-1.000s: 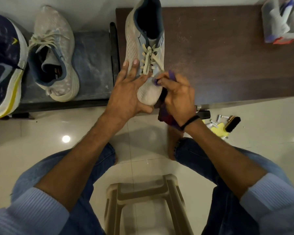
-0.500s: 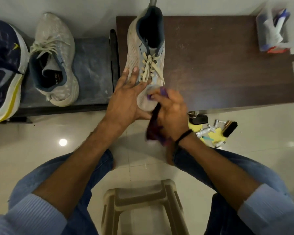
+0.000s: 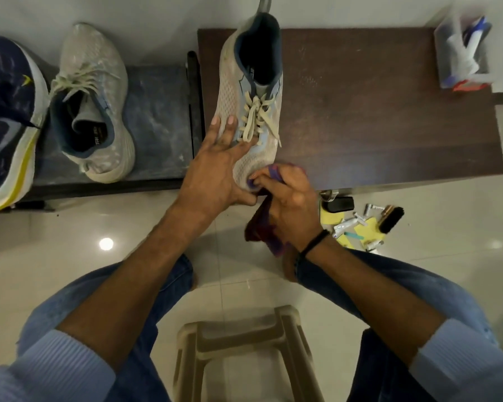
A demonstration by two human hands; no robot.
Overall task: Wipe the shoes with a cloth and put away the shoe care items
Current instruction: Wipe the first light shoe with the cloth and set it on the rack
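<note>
On the dark surface (image 3: 389, 111) the shoe (image 3: 230, 97) lay lengthwise, toe toward the person. Left grip (image 3: 212, 169) pressed flat on its side; right grip (image 3: 291, 198), at the toe, pinched the cloth (image 3: 260, 224).

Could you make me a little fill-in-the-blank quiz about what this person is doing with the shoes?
The left hand rests flat on a grey shoe that stands on the brown ____.
The right hand pinches a purple ____ against that shoe's toe.
In all, ____ shoes are in view.
Missing words: table; cloth; three.
</note>
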